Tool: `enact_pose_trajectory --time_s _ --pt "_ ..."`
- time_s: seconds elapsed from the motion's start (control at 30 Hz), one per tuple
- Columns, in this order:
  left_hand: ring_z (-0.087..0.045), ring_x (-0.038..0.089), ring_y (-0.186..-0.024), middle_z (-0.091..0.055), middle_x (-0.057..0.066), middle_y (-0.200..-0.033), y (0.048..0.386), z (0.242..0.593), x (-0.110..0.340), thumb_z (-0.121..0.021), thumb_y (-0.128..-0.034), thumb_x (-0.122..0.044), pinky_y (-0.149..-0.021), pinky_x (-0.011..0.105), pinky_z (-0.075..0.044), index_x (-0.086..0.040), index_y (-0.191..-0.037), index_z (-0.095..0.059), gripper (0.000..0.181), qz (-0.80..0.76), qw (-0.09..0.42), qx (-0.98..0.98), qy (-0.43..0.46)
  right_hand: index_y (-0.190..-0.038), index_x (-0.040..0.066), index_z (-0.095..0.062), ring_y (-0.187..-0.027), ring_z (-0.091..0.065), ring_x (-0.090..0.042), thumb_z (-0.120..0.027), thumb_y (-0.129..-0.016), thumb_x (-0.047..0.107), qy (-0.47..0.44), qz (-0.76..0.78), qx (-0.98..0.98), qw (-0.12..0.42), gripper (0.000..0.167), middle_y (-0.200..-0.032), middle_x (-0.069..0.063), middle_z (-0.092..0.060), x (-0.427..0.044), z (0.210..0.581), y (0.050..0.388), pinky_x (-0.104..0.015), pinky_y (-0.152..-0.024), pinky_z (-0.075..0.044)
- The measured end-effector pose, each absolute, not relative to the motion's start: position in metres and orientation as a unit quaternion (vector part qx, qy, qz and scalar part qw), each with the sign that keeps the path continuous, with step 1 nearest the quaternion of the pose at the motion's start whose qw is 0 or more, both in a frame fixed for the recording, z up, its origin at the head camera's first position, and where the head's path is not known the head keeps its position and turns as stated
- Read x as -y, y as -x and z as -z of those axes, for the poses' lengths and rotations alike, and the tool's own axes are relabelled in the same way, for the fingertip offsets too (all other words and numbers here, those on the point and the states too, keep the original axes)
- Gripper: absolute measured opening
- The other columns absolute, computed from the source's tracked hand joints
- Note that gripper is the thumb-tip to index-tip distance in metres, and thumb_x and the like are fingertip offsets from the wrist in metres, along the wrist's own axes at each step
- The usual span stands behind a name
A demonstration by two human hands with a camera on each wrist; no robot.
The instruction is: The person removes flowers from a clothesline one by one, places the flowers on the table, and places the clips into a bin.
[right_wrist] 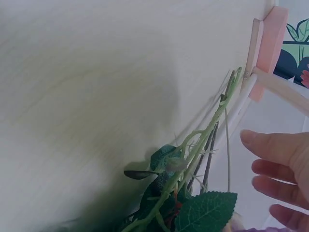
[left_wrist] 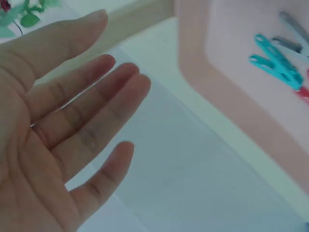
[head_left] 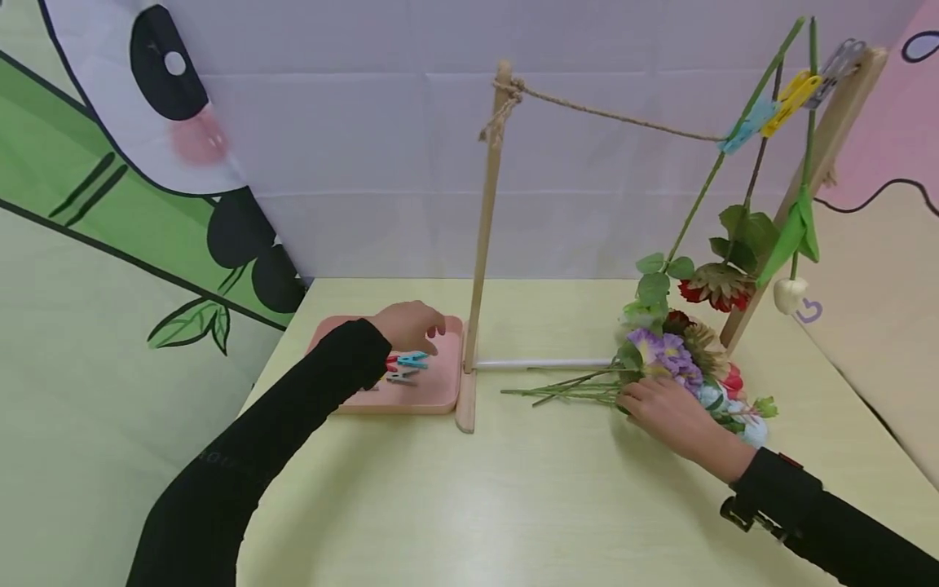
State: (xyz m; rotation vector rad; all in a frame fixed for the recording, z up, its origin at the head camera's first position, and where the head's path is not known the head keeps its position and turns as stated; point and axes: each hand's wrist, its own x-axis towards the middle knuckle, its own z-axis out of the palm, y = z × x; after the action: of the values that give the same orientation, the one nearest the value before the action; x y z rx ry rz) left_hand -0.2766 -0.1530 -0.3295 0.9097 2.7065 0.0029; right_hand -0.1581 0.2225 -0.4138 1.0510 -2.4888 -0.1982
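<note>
Student: Head view: where are the hands?

Instructor: The left hand (head_left: 411, 328) is poised above a pink, round-cornered tray (head_left: 436, 390) bearing small light-blue, red and grey spring clothespins (head_left: 412, 359). The right hand (head_left: 678, 420) lies at a bunch of multicoloured artificial flowers (head_left: 671, 355) on the pale wood-grained table (head_left: 513, 505), near its thin green stems (head_left: 565, 395). Above, three inverted flowers (head_left: 719, 285) hang from a brown twine line (head_left: 623, 120), clipped close together near its right end.

Student: The hazard there?

Instructor: Crowding: a knock to the line could work a clipped stem loose.

Student: Left wrist view?

Instructor: The fingers are loosely extended and slightly apart, with nothing in them; the clothespins lie clear of the fingertips. Because these sit close together, a careless pinch could catch two or scatter a neighbour.

Student: Right wrist view?

Instructor: Thumb and softly bent fingers stand apart beside the stems, with none between them; contact elsewhere cannot be told. Since stems cross and a serrated green leaf (right_wrist: 207, 212) overlaps them, pulling one could drag others.
</note>
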Motion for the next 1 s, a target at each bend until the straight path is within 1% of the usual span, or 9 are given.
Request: enact_pose_trajectory --time_s 0.17,0.37,0.43,0.53,0.6,0.73,0.83,0.93,1.0 --pt "-0.053 0.013 -0.068 -0.062 0.000 -0.075 0.256 0.309 0.121 -0.068 -0.0827 -0.023 -0.062 0.024 -0.043 -0.012 -0.080 -0.066 0.012 0.060 0.134 -0.910 -0.387 -0.090 0.009 -0.069 -0.081 -0.062 -0.020 -0.080 -0.065 0.019 -0.382 0.077 0.893 0.225 0.029 -0.088 -0.004 -0.066 -0.223 0.412 0.150 -0.037 -0.075 -0.049" --pt "-0.059 0.013 -0.078 -0.066 -0.002 -0.086 0.227 0.279 0.078 -0.068 -0.0823 -0.028 -0.067 0.025 -0.047 -0.014 -0.090 -0.068 0.016 0.068 0.101 -0.877 -0.465 -0.089 0.008 -0.070 -0.080 -0.063 -0.019 -0.078 -0.066 0.020 -0.394 0.056 0.882 0.253 0.027 -0.088 -0.004 -0.067 -0.219 0.401 0.147 -0.035 -0.072 -0.050" --pt "-0.060 0.013 -0.079 -0.066 -0.001 -0.087 0.219 0.264 0.062 -0.068 -0.0828 -0.029 -0.067 0.026 -0.048 -0.014 -0.092 -0.068 0.018 0.053 0.079 -0.867 -0.490 -0.088 0.008 -0.070 -0.079 -0.063 -0.019 -0.067 -0.082 0.027 -0.400 0.034 0.876 0.268 0.020 -0.087 -0.004 -0.067 -0.217 0.392 0.151 -0.034 -0.070 -0.051" --pt "-0.060 0.014 -0.078 -0.066 0.000 -0.087 0.211 0.238 0.037 -0.066 -0.0844 -0.030 -0.067 0.026 -0.046 -0.014 -0.094 -0.067 0.019 0.036 0.024 -0.854 -0.518 -0.086 0.007 -0.069 -0.076 -0.063 -0.019 -0.037 -0.097 0.041 -0.399 -0.001 0.869 0.294 0.048 -0.085 -0.005 -0.067 -0.219 0.372 0.160 -0.032 -0.064 -0.051" --pt "-0.060 0.015 -0.081 -0.066 0.001 -0.090 0.210 0.218 0.020 -0.063 -0.0864 -0.030 -0.070 0.027 -0.046 -0.014 -0.098 -0.066 0.020 0.030 -0.010 -0.851 -0.524 -0.087 0.007 -0.070 -0.073 -0.063 -0.019 -0.018 -0.096 0.046 -0.386 -0.019 0.868 0.311 0.065 -0.085 -0.005 -0.067 -0.223 0.356 0.167 -0.031 -0.059 -0.050" --pt "-0.057 0.018 -0.094 -0.063 0.005 -0.104 0.213 0.173 -0.012 -0.057 -0.0913 -0.029 -0.082 0.026 -0.044 -0.011 -0.109 -0.061 0.026 0.017 -0.058 -0.858 -0.511 -0.090 0.007 -0.070 -0.067 -0.062 -0.019 -0.033 -0.093 0.049 -0.341 -0.052 0.875 0.339 0.056 -0.085 -0.008 -0.067 -0.238 0.323 0.182 -0.029 -0.051 -0.045" --pt "-0.053 0.017 -0.101 -0.058 0.005 -0.113 0.222 0.141 -0.033 -0.052 -0.0934 -0.031 -0.089 0.023 -0.039 -0.011 -0.116 -0.056 0.030 -0.013 -0.095 -0.871 -0.481 -0.092 0.005 -0.070 -0.063 -0.059 -0.019 -0.059 -0.088 0.034 -0.279 -0.087 0.892 0.346 0.031 -0.081 -0.010 -0.065 -0.249 0.301 0.193 -0.028 -0.050 -0.040" --pt "-0.049 0.014 -0.105 -0.055 0.003 -0.119 0.236 0.116 -0.056 -0.052 -0.0921 -0.036 -0.090 0.019 -0.037 -0.012 -0.122 -0.051 0.038 -0.069 -0.126 -0.888 -0.437 -0.100 0.003 -0.068 -0.064 -0.058 -0.023 -0.069 -0.081 0.015 -0.191 -0.146 0.912 0.334 0.023 -0.085 -0.014 -0.064 -0.257 0.286 0.205 -0.024 -0.050 -0.037" --pt "-0.046 0.013 -0.114 -0.049 0.003 -0.129 0.246 0.104 -0.074 -0.051 -0.0920 -0.037 -0.093 0.014 -0.035 -0.013 -0.130 -0.043 0.046 -0.106 -0.127 -0.898 -0.408 -0.109 0.003 -0.066 -0.063 -0.056 -0.009 -0.067 -0.084 0.017 -0.129 -0.201 0.918 0.316 0.028 -0.092 -0.016 -0.065 -0.260 0.278 0.213 -0.022 -0.052 -0.038"
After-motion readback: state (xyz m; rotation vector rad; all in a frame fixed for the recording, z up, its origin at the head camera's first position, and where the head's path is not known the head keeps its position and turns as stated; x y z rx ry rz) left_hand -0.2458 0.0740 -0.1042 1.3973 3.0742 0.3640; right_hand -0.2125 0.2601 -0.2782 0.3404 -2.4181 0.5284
